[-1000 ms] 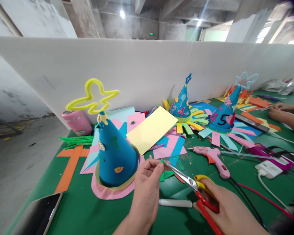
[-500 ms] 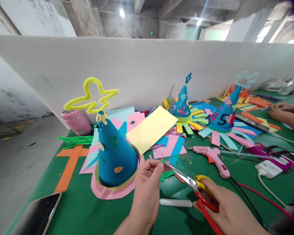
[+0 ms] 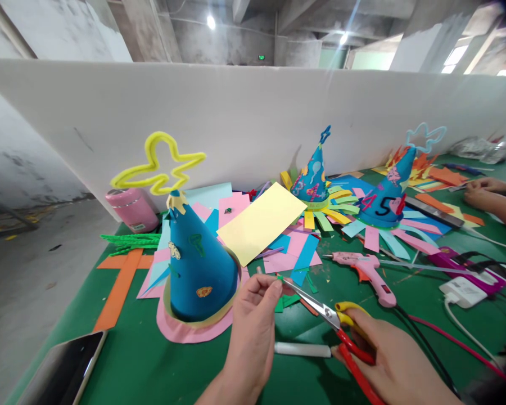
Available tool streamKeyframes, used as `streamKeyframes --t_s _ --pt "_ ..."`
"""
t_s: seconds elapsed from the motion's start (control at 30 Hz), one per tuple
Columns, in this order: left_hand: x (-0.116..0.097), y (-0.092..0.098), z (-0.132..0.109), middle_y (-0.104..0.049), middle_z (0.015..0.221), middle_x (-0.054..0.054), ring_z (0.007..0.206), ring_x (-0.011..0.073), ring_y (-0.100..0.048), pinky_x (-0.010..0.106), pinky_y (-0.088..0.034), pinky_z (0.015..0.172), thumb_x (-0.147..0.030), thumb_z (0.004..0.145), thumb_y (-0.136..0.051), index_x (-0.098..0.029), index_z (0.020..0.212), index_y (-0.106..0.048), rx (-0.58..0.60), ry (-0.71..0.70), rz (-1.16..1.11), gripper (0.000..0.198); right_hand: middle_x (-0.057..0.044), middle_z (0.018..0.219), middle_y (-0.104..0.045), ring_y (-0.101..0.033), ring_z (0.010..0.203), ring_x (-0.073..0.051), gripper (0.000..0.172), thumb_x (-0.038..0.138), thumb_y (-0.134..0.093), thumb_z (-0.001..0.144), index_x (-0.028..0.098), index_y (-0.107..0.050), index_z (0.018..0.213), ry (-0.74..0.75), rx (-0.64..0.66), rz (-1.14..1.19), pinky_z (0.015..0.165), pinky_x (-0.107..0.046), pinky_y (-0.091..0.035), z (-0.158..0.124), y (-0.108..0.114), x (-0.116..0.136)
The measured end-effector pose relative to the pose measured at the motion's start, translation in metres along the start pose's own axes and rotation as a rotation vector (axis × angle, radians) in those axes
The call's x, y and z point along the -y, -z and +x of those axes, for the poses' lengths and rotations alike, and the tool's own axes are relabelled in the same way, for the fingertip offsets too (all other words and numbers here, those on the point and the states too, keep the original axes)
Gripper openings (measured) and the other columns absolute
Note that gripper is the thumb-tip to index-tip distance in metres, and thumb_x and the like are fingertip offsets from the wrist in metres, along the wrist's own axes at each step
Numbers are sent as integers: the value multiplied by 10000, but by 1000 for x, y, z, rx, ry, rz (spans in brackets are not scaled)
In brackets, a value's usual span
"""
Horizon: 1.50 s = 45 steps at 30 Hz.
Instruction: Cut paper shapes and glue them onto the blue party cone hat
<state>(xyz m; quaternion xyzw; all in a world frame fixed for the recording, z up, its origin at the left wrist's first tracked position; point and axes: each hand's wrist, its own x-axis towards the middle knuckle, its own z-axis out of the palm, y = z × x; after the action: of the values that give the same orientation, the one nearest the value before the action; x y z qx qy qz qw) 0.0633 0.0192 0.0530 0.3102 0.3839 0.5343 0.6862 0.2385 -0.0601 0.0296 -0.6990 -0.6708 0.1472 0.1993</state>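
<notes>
Between the thumb and fingers of my left hand [image 3: 255,326] is pinched a small green piece [image 3: 280,278], mostly hidden; it looks like paper. My right hand [image 3: 394,354] grips scissors [image 3: 329,315] with red and yellow handles. Their blade tips meet the green piece at my left fingertips. Left of my hands stands a blue cone party hat [image 3: 200,264] with a pink brim, small stickers and a yellow pipe-cleaner shape [image 3: 152,179] on its tip. A white stick-like tube [image 3: 302,349] lies on the table below the scissors.
A pink glue gun [image 3: 365,270] and a purple power strip [image 3: 468,267] with cables lie to the right. Decorated cone hats [image 3: 314,174] stand behind coloured paper [image 3: 261,225]. A phone [image 3: 63,368] lies front left, a pink bottle [image 3: 132,210] behind. Another person's hands [image 3: 489,191] are far right.
</notes>
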Motion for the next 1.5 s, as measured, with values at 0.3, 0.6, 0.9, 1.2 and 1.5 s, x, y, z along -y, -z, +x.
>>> streamKeyframes --t_s 0.3,0.6,0.9,1.2,1.5 --pt "2 1 1 -554 630 -19 660 103 -523 198 -405 662 -213 695 -656 -155 651 -595 18 -4 33 95 1 571 -629 -586 503 -202 178 413 -559 703 253 -577 779 -42 48 10 466 -247 -424 0 -5 -2" --pt "2 2 3 -549 629 -32 640 87 -517 185 -409 650 -177 716 -625 -160 647 -582 37 -6 33 83 -7 701 -635 -568 565 -161 218 416 -504 768 217 -514 856 -127 303 328 522 -214 -447 -3 -14 -1" --pt "-2 1 3 -544 604 -18 634 108 -520 206 -398 634 -180 680 -640 -152 628 -568 -8 -20 42 94 -17 619 -604 -591 630 -182 230 429 -554 701 202 -533 668 -155 200 577 518 -201 -476 -3 -24 1" --pt "-4 -2 0 -536 621 -20 615 89 -501 187 -393 613 -158 711 -602 -151 632 -545 54 31 55 97 8 600 -536 -532 544 -140 238 421 -614 686 190 -563 706 -218 5 871 517 -222 -468 17 -12 20" --pt "6 -8 -10 -518 616 -28 614 92 -469 189 -377 615 -182 715 -599 -156 621 -535 183 64 256 117 -5 708 -585 -579 627 -145 163 300 -626 694 204 -508 753 -158 -216 1085 590 -248 -502 36 -8 53"
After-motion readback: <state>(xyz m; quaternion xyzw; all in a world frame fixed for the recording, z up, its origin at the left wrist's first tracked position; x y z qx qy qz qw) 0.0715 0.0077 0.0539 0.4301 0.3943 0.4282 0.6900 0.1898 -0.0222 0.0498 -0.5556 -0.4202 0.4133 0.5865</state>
